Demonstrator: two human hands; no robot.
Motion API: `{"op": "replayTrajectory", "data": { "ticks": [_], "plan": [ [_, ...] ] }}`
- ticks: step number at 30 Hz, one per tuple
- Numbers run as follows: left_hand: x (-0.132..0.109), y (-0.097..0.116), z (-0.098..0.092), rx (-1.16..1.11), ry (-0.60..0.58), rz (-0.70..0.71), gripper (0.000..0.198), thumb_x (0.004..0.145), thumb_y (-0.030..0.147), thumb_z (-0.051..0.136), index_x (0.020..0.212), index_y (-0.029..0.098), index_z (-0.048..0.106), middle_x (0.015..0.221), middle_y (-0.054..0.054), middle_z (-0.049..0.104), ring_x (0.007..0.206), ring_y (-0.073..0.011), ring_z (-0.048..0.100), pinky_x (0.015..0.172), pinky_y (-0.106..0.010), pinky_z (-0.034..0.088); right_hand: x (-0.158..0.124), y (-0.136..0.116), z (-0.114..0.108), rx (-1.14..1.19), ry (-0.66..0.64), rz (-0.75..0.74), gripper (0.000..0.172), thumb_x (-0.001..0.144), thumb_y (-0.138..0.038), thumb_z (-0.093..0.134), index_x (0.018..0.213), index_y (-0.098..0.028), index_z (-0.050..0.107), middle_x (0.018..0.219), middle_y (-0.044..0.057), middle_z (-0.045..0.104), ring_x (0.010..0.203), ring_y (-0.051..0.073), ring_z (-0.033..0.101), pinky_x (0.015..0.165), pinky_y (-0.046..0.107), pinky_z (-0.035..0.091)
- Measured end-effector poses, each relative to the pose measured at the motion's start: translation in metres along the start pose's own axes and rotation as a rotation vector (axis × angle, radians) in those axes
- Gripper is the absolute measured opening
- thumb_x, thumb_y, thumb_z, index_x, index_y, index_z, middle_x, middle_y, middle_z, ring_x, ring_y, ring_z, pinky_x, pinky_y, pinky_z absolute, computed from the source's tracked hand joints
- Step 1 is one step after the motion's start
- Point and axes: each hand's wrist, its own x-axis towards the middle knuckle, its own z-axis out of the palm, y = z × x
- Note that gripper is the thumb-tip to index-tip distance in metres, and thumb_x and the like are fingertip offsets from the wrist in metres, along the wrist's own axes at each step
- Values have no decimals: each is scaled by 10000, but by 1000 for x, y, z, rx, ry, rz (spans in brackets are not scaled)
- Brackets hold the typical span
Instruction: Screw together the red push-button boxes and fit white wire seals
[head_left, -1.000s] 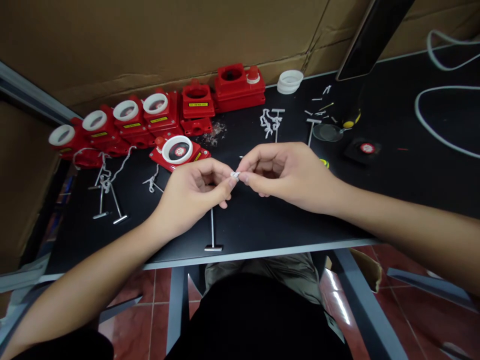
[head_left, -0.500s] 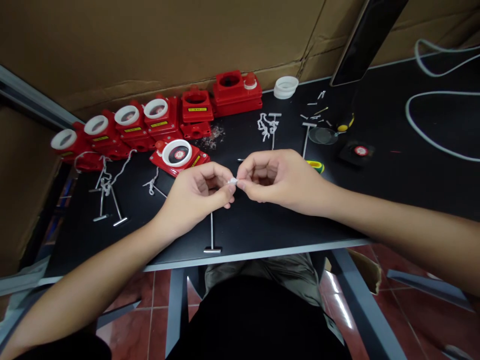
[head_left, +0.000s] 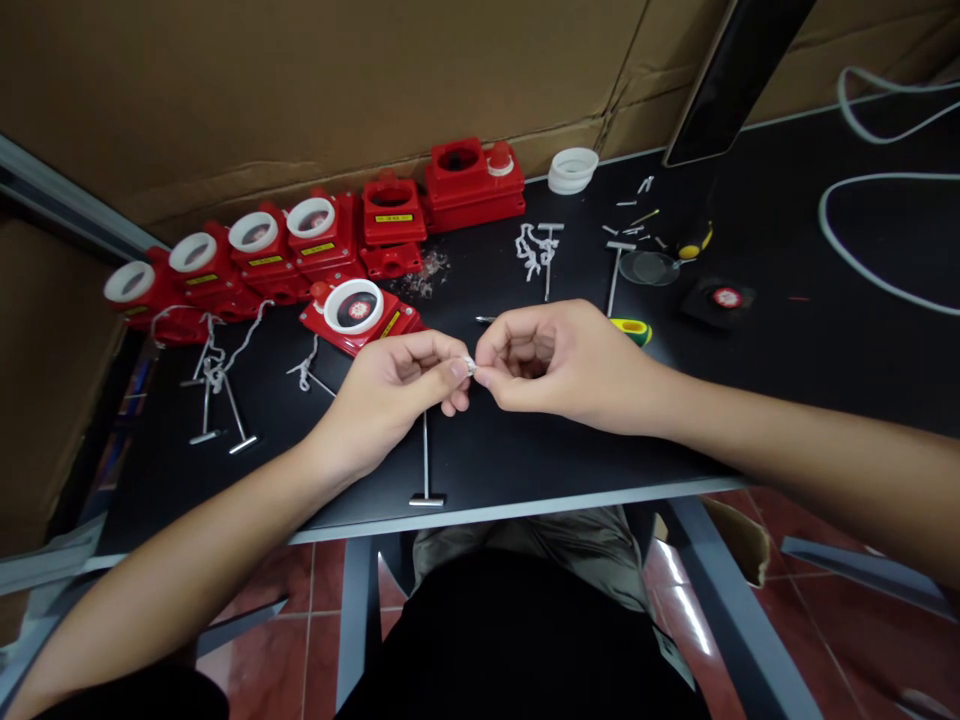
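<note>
My left hand (head_left: 401,395) and my right hand (head_left: 566,360) meet over the middle of the table. Both pinch a short bit of white cord (head_left: 471,366) between thumb and forefinger; most of it is hidden by the fingertips. Below my left hand lies a small metal T-shaped hammer (head_left: 426,470), its upper end covered by the hand. Just behind that hand sits a red alarm box (head_left: 330,318) with a white ring around its round window. A screwdriver with a yellow-green handle (head_left: 632,330) lies partly hidden behind my right hand.
Several red boxes (head_left: 322,243) line the cardboard wall. White rings (head_left: 573,172) are stacked at the back. More T-shaped hammers with white cords (head_left: 216,375) lie left. Clear discs (head_left: 646,267), a second screwdriver (head_left: 695,240) and a black square part (head_left: 718,302) lie right.
The white bit between my fingertips has turned and now shows more upright. My hands have shifted very slightly; the other things lie as before.
</note>
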Motion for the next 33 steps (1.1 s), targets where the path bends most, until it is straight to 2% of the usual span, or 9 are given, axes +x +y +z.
{"op": "replayTrajectory", "data": {
  "ticks": [4,12,18,21,26,29,33],
  "plan": [
    [1,1,1,-51,-9,-45,367,826,416,1088,836,152,834,746,-9,731,675,-122,649,673,-234,556,0,2,0,-11,7,-16,253,828,-279,966,841,-177,735,686,-51,654,617,79,537,634,249,505],
    [-1,1,-4,-90,-72,-85,395,895,453,1077,876,128,853,819,-37,762,760,-135,707,762,-241,604,-2,8,-1,-173,83,-111,109,862,-229,837,899,-195,740,744,-24,712,630,99,577,609,265,469],
    [-1,3,-2,-107,-33,-56,339,897,405,1079,882,139,870,815,-40,779,759,-135,708,756,-238,603,-4,5,-3,-347,164,-322,177,898,-232,842,872,-242,667,879,2,676,704,134,630,645,318,539],
    [0,2,-1,-100,-3,-42,351,884,422,1084,884,145,868,791,-37,779,737,-138,696,742,-246,598,-8,1,-3,-410,204,-356,175,913,-221,826,887,-253,656,930,24,678,696,145,617,630,338,563],
    [0,0,-1,-80,-5,0,345,859,419,1111,894,156,891,797,-32,796,744,-135,701,759,-241,613,-10,3,0,-389,172,-300,184,926,-316,893,996,-229,747,941,27,749,690,142,673,621,325,588],
    [1,1,-1,-105,-4,2,341,844,412,1128,907,155,913,836,-36,824,762,-118,720,769,-215,621,-8,5,2,-244,150,-218,218,939,-354,938,951,-215,770,838,12,772,687,143,706,621,300,570],
    [1,1,-1,-115,9,2,397,813,453,1149,893,150,904,869,-35,839,775,-105,736,786,-201,633,-6,4,2,-45,94,-84,349,917,-428,1011,915,-204,744,748,-13,762,595,127,701,582,273,570]
  ]
}}
